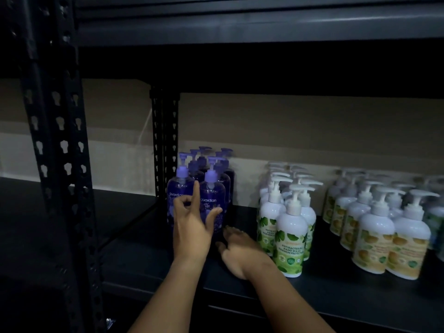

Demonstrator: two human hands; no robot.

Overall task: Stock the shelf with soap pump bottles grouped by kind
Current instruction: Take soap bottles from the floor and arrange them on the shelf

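While stock: stands grouped on the black shelf (149, 255), purple Guardian pump bottles (212, 195) sit far left.
Left hand (192, 227): grip released, forefinger against the front purple bottles.
Right hand (242, 251): flat, grasping nothing.
Handling: likely full, heavy, smooth plastic; take the body, not the pump.
Neighbours: green-label hand wash bottles (290, 239), yellow-label bottles (389, 241).

Purple pump bottles (212, 198), marked "guardian", are stood upright in a tight cluster at the left end of the black shelf (149, 255). White bottles with green leaf labels (289, 236) are grouped upright in the middle. White bottles with yellow labels (374, 239) are ranged in rows at the right.
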